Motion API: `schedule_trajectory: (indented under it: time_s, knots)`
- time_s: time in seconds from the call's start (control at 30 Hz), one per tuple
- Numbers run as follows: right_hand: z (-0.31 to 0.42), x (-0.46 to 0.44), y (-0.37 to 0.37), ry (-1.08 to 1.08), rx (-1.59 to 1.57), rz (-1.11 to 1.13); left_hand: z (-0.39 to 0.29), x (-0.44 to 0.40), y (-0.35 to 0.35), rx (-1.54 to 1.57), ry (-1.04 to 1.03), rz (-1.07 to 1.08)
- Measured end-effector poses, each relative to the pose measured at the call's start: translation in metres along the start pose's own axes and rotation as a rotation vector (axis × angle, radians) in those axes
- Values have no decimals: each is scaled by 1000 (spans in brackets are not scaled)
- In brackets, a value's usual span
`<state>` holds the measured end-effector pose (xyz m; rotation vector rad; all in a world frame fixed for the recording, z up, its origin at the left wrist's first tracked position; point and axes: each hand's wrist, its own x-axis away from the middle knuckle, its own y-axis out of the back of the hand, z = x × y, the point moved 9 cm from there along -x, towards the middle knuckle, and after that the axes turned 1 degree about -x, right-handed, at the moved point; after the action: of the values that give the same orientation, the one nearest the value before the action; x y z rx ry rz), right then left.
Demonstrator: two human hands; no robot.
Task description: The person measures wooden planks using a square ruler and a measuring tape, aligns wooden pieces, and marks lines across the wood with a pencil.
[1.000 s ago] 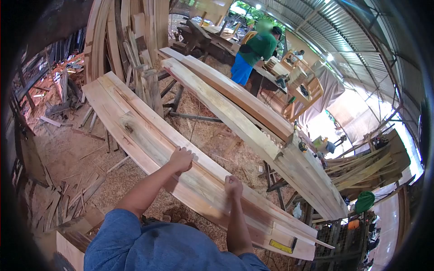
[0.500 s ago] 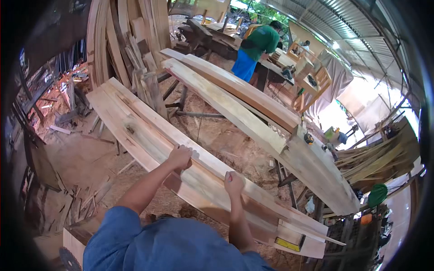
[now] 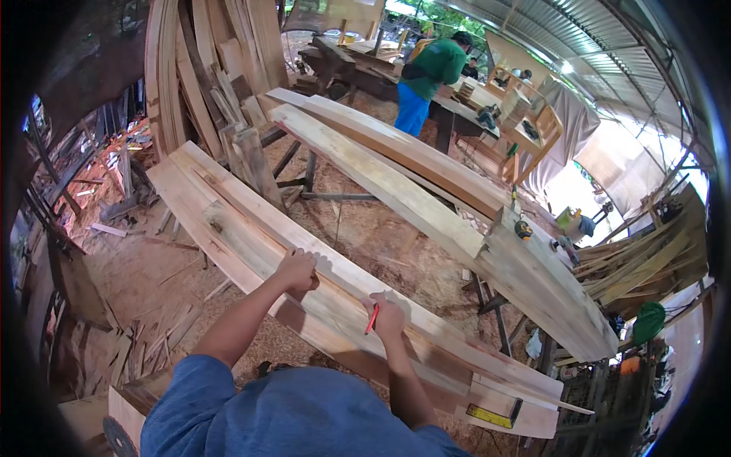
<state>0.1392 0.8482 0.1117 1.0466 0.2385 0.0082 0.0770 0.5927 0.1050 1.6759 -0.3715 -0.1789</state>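
A long, wide wooden board [image 3: 251,240] slants across in front of me, with a narrow wooden strip [image 3: 567,404] lying lengthwise on it and jutting past its right end. My left hand [image 3: 298,273] is closed on the strip near the middle of the board, its fingertips mostly hidden. Farther right, my right hand [image 3: 390,317] grips a red pencil [image 3: 372,318] over the board, beside the strip. A yellow-and-black square [image 3: 489,416] rests on the board's right end.
Beyond my board lie other long planks [image 3: 381,179], with a yellow-and-black tape measure [image 3: 523,229] on one. Timber [image 3: 259,46] leans upright at the back left. A person in a green shirt [image 3: 434,65] stands at a far bench. Wood scraps [image 3: 148,346] litter the floor.
My right hand has turned and shifted slightly left, bringing the red pencil into clear view. My left hand stays at nearly the same spot on the strip. The view has shifted slightly.
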Motion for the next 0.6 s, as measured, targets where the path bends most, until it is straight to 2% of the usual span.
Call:
schedule_trajectory:
  time_s: [0.13,0.23,0.27,0.33,0.47,0.6]
  knots:
    - [12,-9,-8,-8,-51,32,4,-3,-3,-7,-23,-42]
    - [34,-21,-31,20,-22,143,-3,4,3,17,-15,-65]
    - [45,-26,-36,-24,66,232,-2,3,0,8,-15,-74]
    - [58,-29,-40,-44,30,280,0,4,-4,30,-28,-87]
    - [63,-33,-28,-109,27,268,-3,8,5,3,-94,-172]
    - [56,-38,-31,-147,-83,260,3,4,-2,49,-186,-88]
